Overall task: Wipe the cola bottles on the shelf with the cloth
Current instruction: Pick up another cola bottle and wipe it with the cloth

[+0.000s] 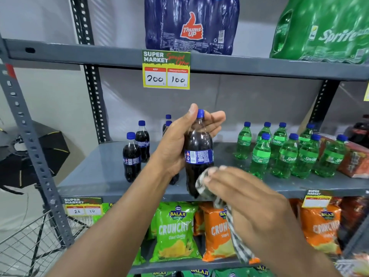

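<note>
The left hand (179,140) is wrapped around the neck and shoulder of a cola bottle (198,154), holding it upright in front of the middle shelf (95,172), out past the shelf's front edge, thumb up beside the blue cap. The right hand (249,198) grips a striped cloth (225,212) and presses its bunched end against the lower right side of that bottle, the rest hanging down. More cola bottles (135,150) stand toward the shelf's left end and green bottles (287,152) toward its right end.
</note>
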`<move>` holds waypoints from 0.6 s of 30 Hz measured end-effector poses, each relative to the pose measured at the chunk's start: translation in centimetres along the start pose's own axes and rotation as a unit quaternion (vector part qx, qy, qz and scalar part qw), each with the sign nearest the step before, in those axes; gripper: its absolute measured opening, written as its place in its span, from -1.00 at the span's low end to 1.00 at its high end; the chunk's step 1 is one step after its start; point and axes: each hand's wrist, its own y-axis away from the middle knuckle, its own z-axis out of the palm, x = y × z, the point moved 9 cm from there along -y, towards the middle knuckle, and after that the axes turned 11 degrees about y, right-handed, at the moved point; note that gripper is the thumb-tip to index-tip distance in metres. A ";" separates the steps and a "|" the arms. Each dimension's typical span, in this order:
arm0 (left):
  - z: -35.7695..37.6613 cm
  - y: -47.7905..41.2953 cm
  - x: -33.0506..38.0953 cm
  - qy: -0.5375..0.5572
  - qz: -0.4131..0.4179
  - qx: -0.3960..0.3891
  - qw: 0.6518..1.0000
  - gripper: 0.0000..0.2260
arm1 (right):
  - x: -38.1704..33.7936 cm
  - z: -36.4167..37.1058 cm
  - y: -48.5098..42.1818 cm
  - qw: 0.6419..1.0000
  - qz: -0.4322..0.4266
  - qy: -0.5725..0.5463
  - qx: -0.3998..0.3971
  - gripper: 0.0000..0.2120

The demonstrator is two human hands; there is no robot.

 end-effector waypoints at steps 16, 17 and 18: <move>0.8 0.6 -0.4 0.053 -0.004 -0.006 0.999 -0.67 | 0.1 1.4 -0.8 0.999 0.033 0.015 0.020 -0.48; 0.8 0.6 0.0 0.054 0.000 -0.009 0.999 -0.68 | -0.2 1.9 -0.1 0.999 0.029 0.011 0.009 -0.46; 0.8 0.6 0.2 0.052 0.004 -0.012 0.999 -0.67 | -0.4 2.3 0.5 1.000 0.023 0.004 0.003 -0.48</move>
